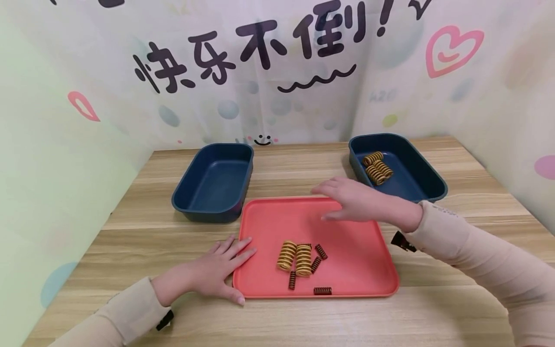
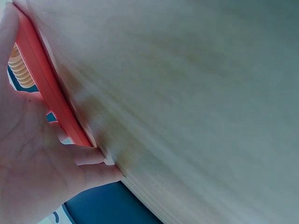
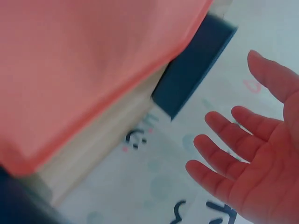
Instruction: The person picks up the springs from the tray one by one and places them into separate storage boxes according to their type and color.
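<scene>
A red tray [image 1: 355,270] lies on the table. On it, two large yellow coil springs [image 1: 286,255] stand side by side, with several small dark coil springs [image 1: 321,251] around them. My left hand [image 1: 212,272] rests at the tray's left edge, fingers spread and touching the rim; the left wrist view shows the palm beside the red rim [image 2: 51,84]. Over the far right part of the tray hovers my right hand [image 1: 353,198], holding nothing. Its fingers [image 3: 229,149] are extended and relaxed in the right wrist view. Three yellow springs [image 1: 378,169] lie in the right blue bin [image 1: 416,178].
Another blue bin [image 1: 212,180], with nothing in it, stands behind the tray's left corner. A printed cloth [image 1: 286,111] hangs behind the wooden table [image 1: 277,323]. The right forearm passes in front of the right bin's near edge.
</scene>
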A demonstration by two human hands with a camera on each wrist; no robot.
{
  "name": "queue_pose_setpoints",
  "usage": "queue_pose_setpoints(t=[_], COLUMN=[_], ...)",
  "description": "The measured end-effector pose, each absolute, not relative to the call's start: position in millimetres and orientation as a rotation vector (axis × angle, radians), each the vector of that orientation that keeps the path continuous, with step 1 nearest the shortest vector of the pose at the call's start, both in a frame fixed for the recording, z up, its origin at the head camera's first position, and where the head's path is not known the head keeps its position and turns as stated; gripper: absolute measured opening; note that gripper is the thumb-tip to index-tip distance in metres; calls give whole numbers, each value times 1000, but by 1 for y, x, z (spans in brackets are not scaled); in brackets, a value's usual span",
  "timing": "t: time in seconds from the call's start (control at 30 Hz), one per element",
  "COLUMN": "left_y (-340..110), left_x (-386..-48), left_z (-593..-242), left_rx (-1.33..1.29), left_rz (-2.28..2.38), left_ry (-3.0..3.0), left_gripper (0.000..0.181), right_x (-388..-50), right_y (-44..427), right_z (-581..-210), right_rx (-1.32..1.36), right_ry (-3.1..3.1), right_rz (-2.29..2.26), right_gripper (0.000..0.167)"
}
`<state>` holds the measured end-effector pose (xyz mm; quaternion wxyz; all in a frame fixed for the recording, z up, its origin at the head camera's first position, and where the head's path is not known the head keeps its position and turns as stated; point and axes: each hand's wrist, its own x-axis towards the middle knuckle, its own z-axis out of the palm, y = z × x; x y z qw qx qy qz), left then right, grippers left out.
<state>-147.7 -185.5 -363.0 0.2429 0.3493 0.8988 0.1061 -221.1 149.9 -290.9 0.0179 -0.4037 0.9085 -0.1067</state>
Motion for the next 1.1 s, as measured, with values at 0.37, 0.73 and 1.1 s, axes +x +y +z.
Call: queue_pose_setpoints(t=[0.37,0.73,1.1], left_y=[-185,-185,-185], left_x=[-148,-148,-148], left_z=[-361,-363,-363], left_rx=[969,958,950], left_rz=[290,293,297], left_ry=[2461,2457,2460], left_gripper=[98,98,98], right_x=[-196,-178,-166], right_y=[135,120,111], right_z=[-309,-319,-334], right_rx=[-1235,-1296,-1263], right_ry=[2718,2636,2651], right_rz=[-364,-300,-178], right_gripper=[61,59,62])
